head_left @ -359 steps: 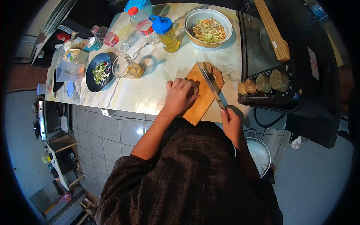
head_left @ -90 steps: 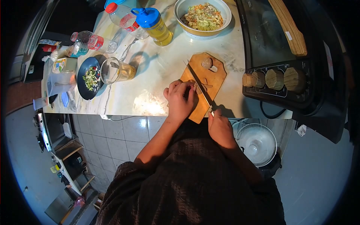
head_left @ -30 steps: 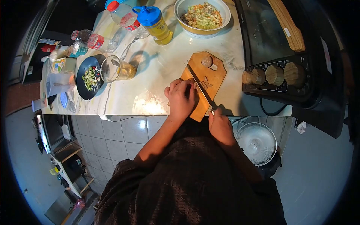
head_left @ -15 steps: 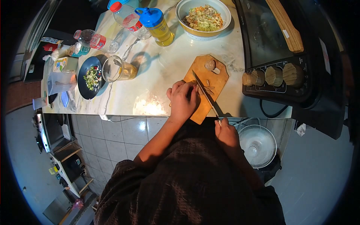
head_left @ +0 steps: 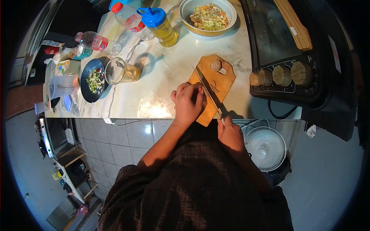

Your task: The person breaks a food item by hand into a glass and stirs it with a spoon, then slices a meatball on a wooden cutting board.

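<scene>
My right hand (head_left: pixel 231 135) is closed around the handle of a long kitchen knife (head_left: pixel 209 92). The blade slants across the wooden cutting board (head_left: pixel 210 111), just beside my left fingertips. My left hand (head_left: pixel 187 101) is closed, with bent fingers pressing a brown piece of mushroom to the board; most of that piece is hidden under the fingers. Thin brown slices (head_left: pixel 214 86) lie on the board right of the blade. A whole mushroom (head_left: pixel 216 65) with a pale stem rests near the board's far end.
A bowl of shredded vegetables (head_left: pixel 208 32) stands at the back. To the left are a dark plate of chopped greens (head_left: pixel 88 91), a glass jug (head_left: pixel 127 72), a blue-lidded bottle (head_left: pixel 163 30) and plastic bottles. A black oven (head_left: pixel 287 57) sits on the right. A fan (head_left: pixel 266 150) is below the counter edge.
My right hand and the knife have shifted slightly up and to the left, and the tip reaches further past the board's left edge. My left hand has barely moved.
</scene>
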Demonstrator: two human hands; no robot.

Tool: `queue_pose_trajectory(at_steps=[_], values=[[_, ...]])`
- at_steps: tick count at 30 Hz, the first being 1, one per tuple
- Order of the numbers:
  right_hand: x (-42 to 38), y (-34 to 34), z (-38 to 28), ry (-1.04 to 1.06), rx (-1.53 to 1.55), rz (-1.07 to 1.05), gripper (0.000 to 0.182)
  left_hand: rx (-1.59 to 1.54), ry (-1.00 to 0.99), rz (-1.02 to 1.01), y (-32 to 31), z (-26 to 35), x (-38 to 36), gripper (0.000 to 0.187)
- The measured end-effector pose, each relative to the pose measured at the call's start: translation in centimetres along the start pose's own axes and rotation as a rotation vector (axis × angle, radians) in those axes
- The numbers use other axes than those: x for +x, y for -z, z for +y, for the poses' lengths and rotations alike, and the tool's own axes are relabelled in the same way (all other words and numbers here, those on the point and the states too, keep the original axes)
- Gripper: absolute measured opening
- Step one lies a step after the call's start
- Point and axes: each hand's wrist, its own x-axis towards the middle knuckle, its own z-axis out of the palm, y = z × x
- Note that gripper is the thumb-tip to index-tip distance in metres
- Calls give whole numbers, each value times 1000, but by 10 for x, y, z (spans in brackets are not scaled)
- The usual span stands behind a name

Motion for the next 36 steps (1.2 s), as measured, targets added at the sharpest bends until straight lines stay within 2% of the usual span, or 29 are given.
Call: queue_pose_trajectory(at_steps=[21, 36], values=[[-3, 0, -6, -14, 51, 32, 29, -1, 4, -7, 1, -1, 1, 12], [1, -8, -5, -45, -30, -11, 28, -2, 9, -12, 1, -1, 1, 13]])
